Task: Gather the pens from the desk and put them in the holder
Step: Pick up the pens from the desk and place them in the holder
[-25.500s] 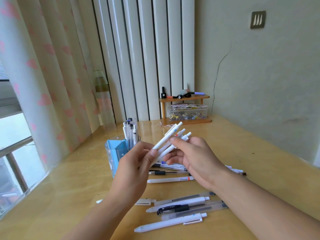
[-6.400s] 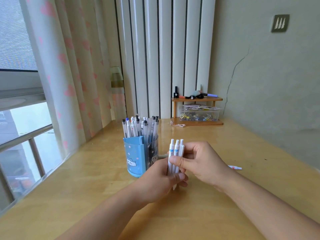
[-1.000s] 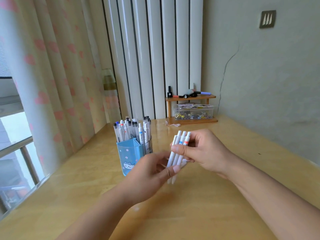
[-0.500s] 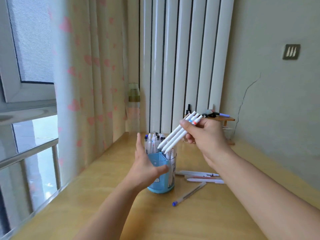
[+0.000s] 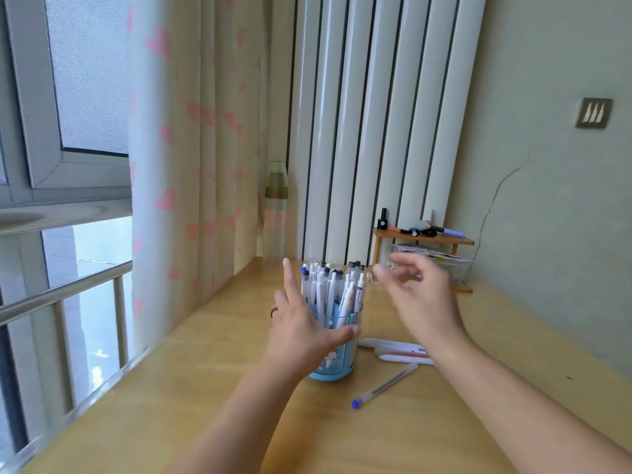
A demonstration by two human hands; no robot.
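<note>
head view: left hand (image 5: 301, 331) cups holder (image 5: 337, 340), right hand (image 5: 422, 299) empty beside it.

One blue holder (image 5: 337, 360) stands on one desk (image 5: 212, 388), packed with pens (image 5: 330, 285) too crowded to count. Four loose pens lie at its 3 to 5 o'clock: three white pens (image 5: 398, 352), one clear pen (image 5: 384, 388). Two hands: left hand (image 5: 301, 326), right hand (image 5: 424, 302).

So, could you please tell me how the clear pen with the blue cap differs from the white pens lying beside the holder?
The clear blue-capped pen has a see-through barrel; the white pens are opaque. It lies diagonally and nearer the camera; the white pens lie side by side, roughly crosswise, close to the blue pen holder. Both rest flat on the wooden desk, not yet in the holder.
</note>
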